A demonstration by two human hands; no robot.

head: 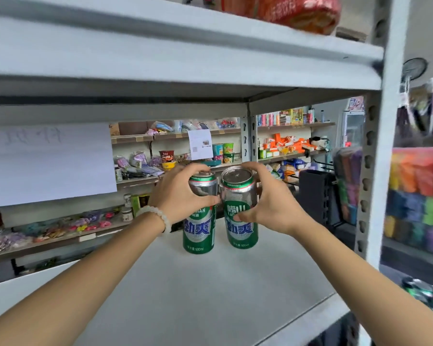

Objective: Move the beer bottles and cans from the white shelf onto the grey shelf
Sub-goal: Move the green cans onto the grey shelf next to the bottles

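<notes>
Two green and silver beer cans stand upright, side by side, near the back of the grey shelf board [210, 295]. My left hand [178, 196], with a white bead bracelet on its wrist, wraps around the upper part of the left can [199, 233]. My right hand [270, 203] grips the upper part of the right can [241, 228], fingers over its rim and thumb on the label. The cans almost touch each other. Both bases rest on or just above the board; I cannot tell which.
A grey shelf board [185, 53] hangs low overhead, with a red packet [298, 11] on top. A perforated grey upright [375, 171] stands at the right. A white paper sheet [48, 163] hangs at the back left. Stocked shop shelves lie behind.
</notes>
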